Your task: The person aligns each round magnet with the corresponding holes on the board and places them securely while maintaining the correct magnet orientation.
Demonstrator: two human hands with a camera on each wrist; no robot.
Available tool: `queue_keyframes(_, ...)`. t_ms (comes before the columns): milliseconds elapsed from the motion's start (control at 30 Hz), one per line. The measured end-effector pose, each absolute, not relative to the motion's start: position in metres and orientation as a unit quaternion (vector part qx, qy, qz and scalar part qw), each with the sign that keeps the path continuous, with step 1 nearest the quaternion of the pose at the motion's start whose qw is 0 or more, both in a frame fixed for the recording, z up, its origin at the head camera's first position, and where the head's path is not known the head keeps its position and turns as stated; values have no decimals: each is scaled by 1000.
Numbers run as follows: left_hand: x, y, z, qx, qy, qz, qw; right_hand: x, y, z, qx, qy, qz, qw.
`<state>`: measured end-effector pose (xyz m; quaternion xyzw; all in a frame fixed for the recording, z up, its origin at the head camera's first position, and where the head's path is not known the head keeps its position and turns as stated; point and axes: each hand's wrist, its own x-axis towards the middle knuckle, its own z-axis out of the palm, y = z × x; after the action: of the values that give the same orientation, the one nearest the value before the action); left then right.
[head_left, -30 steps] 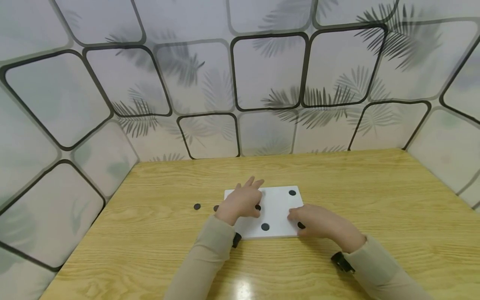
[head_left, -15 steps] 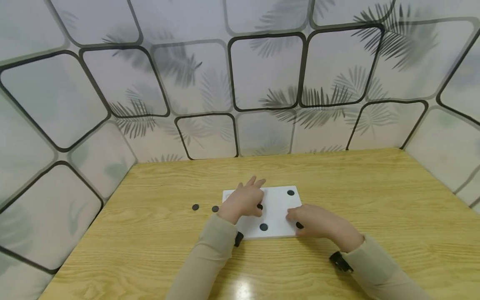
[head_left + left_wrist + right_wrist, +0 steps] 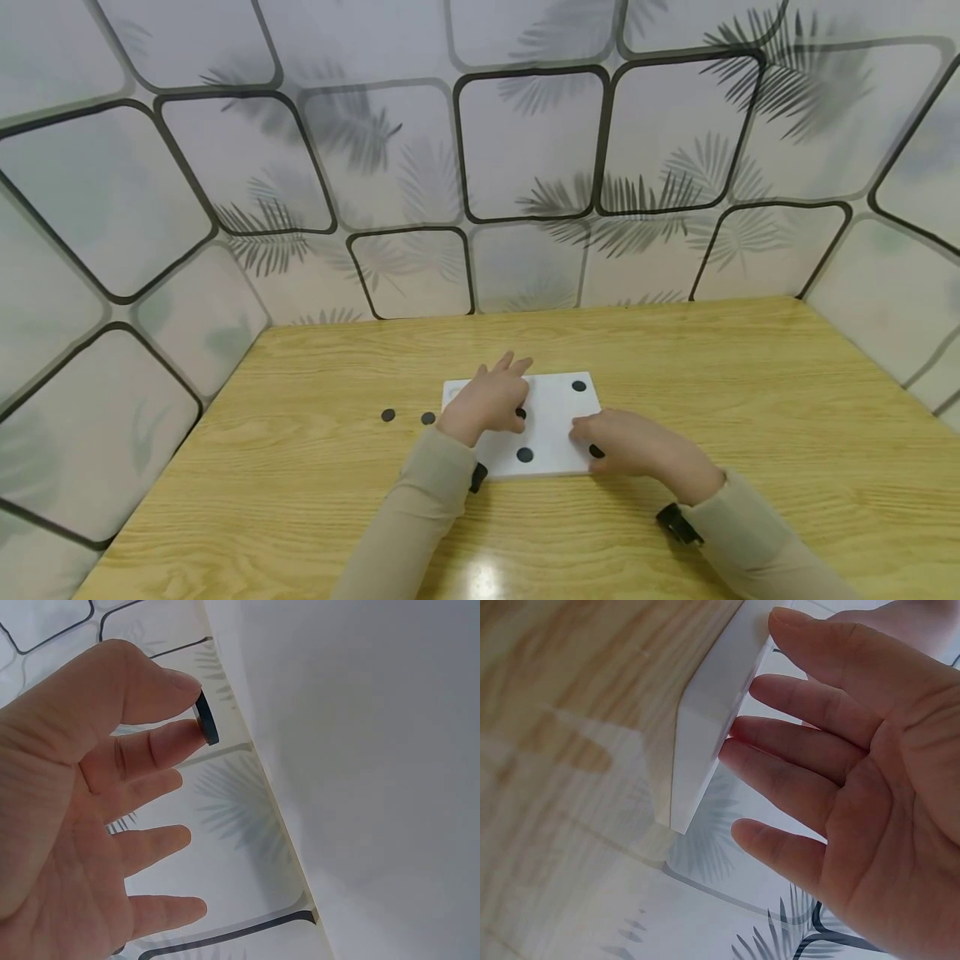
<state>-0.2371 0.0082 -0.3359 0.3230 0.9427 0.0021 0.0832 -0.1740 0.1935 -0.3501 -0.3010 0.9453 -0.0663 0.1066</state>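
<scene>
On the table lies a white rectangular board [image 3: 551, 408], with a black round disc [image 3: 579, 386] in its far right corner. A second disc [image 3: 525, 455] lies at its near side, and a third [image 3: 597, 451] is partly covered by my right hand [image 3: 641, 446]. Between thumb and index fingertip my left hand [image 3: 486, 404] pinches a thin black disc [image 3: 206, 718] on edge, over the board; the other fingers are spread. The right hand's straight fingers touch the board by its right edge [image 3: 716, 705], the thumb at the board's near side. My left hand hides the board's left part.
Two loose black discs [image 3: 387, 414] lie on the wooden table [image 3: 315, 483] left of the board. A patterned fabric wall [image 3: 405, 267] rises behind the table and at both sides.
The view has shifted slightly, so the board and loose discs appear a little further left. Against the board, my left hand has moved slightly right, still pinching the disc; the right hand stays put.
</scene>
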Motion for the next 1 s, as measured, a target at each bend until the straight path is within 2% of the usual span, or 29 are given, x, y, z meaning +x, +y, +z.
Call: queue_keyframes(1000, -245, 18, -337, 326, 941, 0, 88, -173, 195, -350, -300, 945, -77, 107)
